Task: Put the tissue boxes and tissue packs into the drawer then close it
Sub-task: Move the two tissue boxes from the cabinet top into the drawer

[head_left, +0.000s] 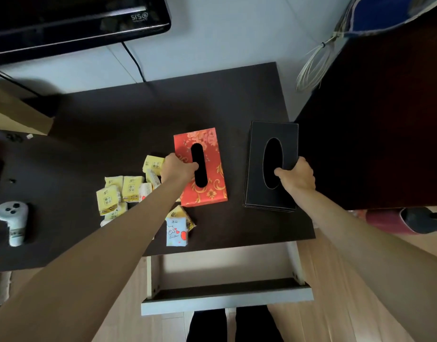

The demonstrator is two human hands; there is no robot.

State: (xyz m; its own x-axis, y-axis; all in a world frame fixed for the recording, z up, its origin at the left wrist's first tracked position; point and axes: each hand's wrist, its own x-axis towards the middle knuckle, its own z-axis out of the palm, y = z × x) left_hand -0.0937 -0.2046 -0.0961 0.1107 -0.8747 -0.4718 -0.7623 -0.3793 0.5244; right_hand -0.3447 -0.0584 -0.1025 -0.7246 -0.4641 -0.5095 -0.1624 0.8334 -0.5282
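A red floral tissue box [210, 149] lies on the dark table [138, 114]. My left hand [176, 169] grips its left side, thumb at the black slot. A black tissue box [262, 198] lies to its right, and my right hand [297, 175] holds its right edge with the thumb in the oval opening. Several yellow tissue packs [121, 193] are heaped left of the red box. A blue and white pack [176, 230] sits near the table's front edge. Below the edge, the drawer [225, 296] is pulled open with nothing inside.
A black TV [77, 21] with its cable stands at the back. A white controller [13, 218] lies at the left of the table. A dark cabinet [372, 119] rises right of the black box. Cardboard [17, 114] sits far left. My feet show below the drawer.
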